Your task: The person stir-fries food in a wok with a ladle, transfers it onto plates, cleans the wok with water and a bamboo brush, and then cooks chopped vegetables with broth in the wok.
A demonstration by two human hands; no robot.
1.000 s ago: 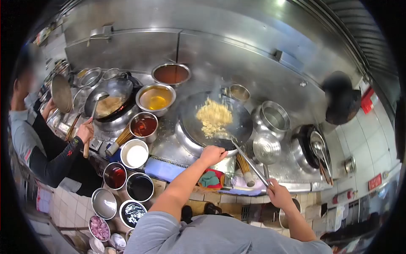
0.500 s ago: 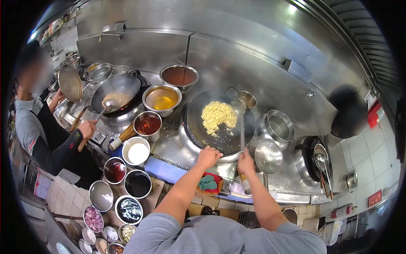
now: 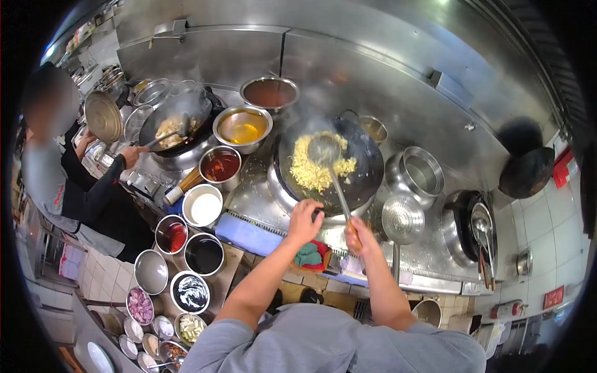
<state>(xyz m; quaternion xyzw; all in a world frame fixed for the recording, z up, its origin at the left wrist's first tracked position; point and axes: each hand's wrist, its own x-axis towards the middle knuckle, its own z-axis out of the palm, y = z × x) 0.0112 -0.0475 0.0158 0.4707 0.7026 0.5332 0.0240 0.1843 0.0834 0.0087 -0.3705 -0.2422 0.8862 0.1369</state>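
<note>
A dark wok [image 3: 369, 177] holds yellow, egg-like crumbled food [image 3: 306, 172] with steam over it. My right hand [image 3: 359, 237] is wrapped round the handle of a long ladle [image 3: 341, 198]. The ladle's round bowl rests in the upper middle of the food. Near the wok's front rim is my left hand [image 3: 305, 222], thumb and fingers apart, with nothing seen in it. Whether its fingertips touch the rim is unclear. A perforated skimmer [image 3: 403, 219] lies right of the wok.
Left of the wok stand bowls of yellow oil [image 3: 243, 130] and red sauce [image 3: 220, 166], and a bamboo brush [image 3: 183, 186]. Below them are several ingredient pots [image 3: 203, 253]. A metal pot [image 3: 422, 173] sits at right. A co-worker [image 3: 93, 193] stirs another wok [image 3: 169, 124] at far left.
The ladle has swung from the wok's right side onto the food, spreading it rightward. My left hand has drawn slightly away from the rim. The co-worker's ladle has shifted, and the view has tilted a little.
</note>
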